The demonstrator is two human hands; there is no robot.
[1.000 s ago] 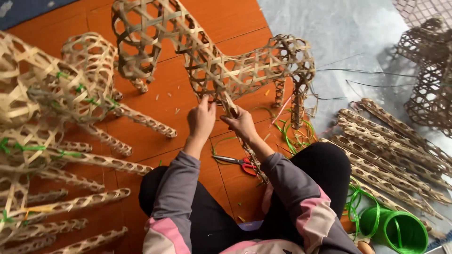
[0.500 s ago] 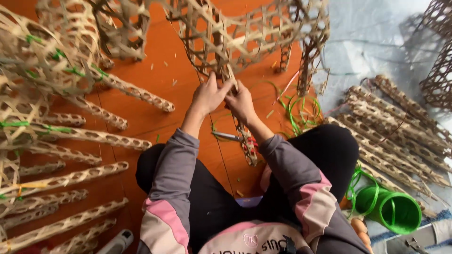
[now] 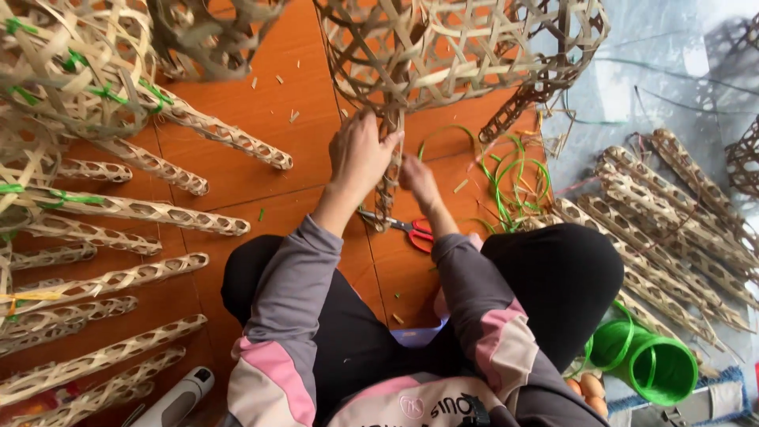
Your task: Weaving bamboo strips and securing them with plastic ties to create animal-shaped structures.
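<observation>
The person sits on the orange floor (image 3: 316, 103) with both hands raised to a large open-weave bamboo frame (image 3: 466, 47) that stands directly ahead of them. The left hand (image 3: 360, 154) is closed around a narrow woven leg (image 3: 389, 170) that hangs down from the underside of the frame. The right hand (image 3: 417, 178) is just beside it, fingers pinched at the same leg, lower down; whether it holds a binding strip cannot be told.

Red-handled scissors (image 3: 411, 231) lie on the floor just below the hands, untouched. Loose green strips (image 3: 506, 178) lie curled to the right of the right hand. A green spool (image 3: 652, 368) sits well apart, lower right, past the person's knee. Finished woven legs (image 3: 672, 213) are stacked further right, and a second lot of woven tubes (image 3: 118, 209), some tied with green strip, fans out to the left of the left hand.

Judgement: the step in hand appears to be fixing the leg to the frame, the left hand steadying it while the right works the joint. The next move would likely call for keeping the leg seated against the frame with the left hand, drawing a binding tight with the right, and then reaching down for the scissors to trim. The joint itself is partly hidden by the hands.
</observation>
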